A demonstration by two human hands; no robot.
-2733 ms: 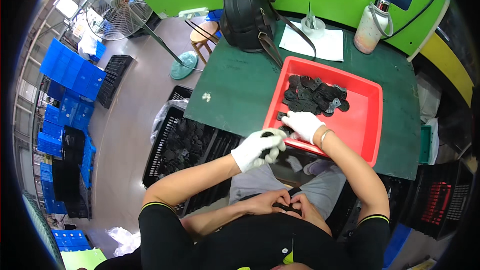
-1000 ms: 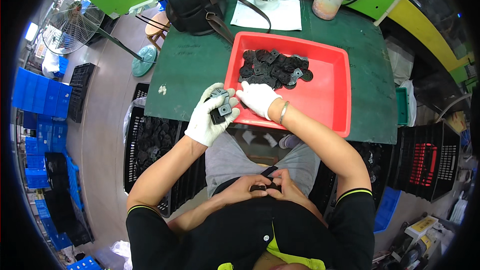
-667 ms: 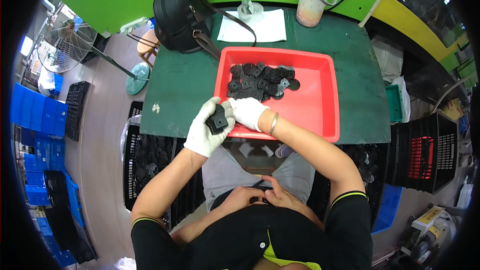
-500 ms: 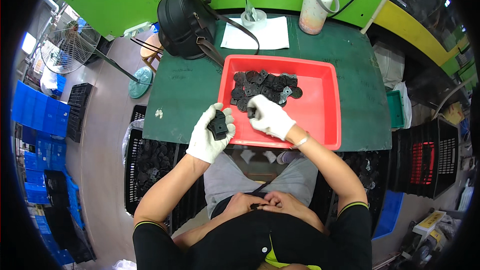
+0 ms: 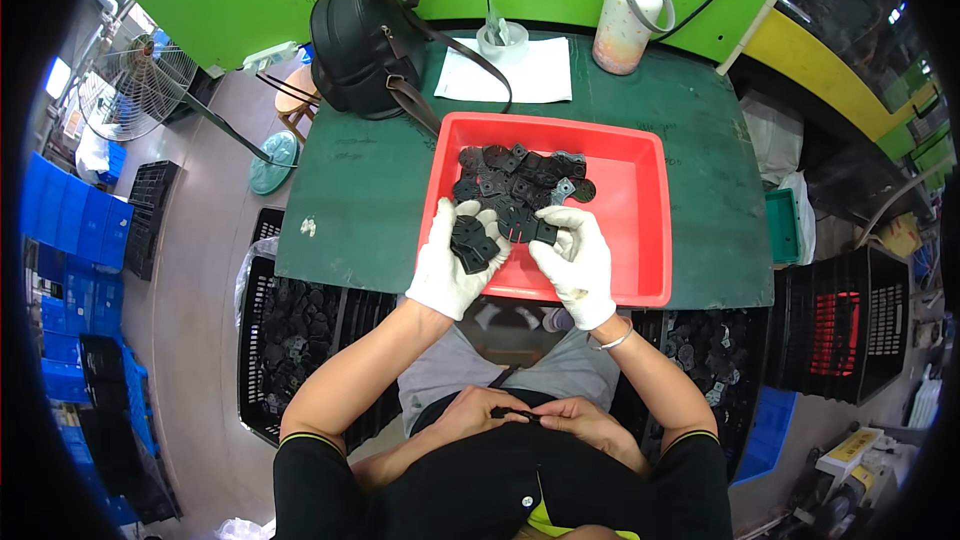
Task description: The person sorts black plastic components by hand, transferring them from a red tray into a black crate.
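Observation:
My left hand [image 5: 445, 270], in a white glove, is closed around black plastic parts [image 5: 473, 245] over the near left edge of the red tray [image 5: 640, 275]. My right hand [image 5: 577, 265], also gloved, pinches a round black plastic part [image 5: 518, 225] between thumb and fingers. That part is close to the ones in my left hand; whether they touch I cannot tell. Just beyond both hands, a pile of black plastic parts [image 5: 530, 172] lies in the tray's left half. Among them is a shinier grey piece [image 5: 563, 191].
A black backpack [image 5: 360, 45], white paper [image 5: 545, 75], a small cup [image 5: 502, 40] and a bottle [image 5: 625, 25] stand along the green table's back. Black crates [image 5: 262, 340] of parts flank my legs. Another person's bare hands [image 5: 530, 420] hold something dark at my waist.
My right hand has drawn back from the pile with a round black part and turned palm inward. My left hand has moved right, over the tray's edge, bringing the two hands together.

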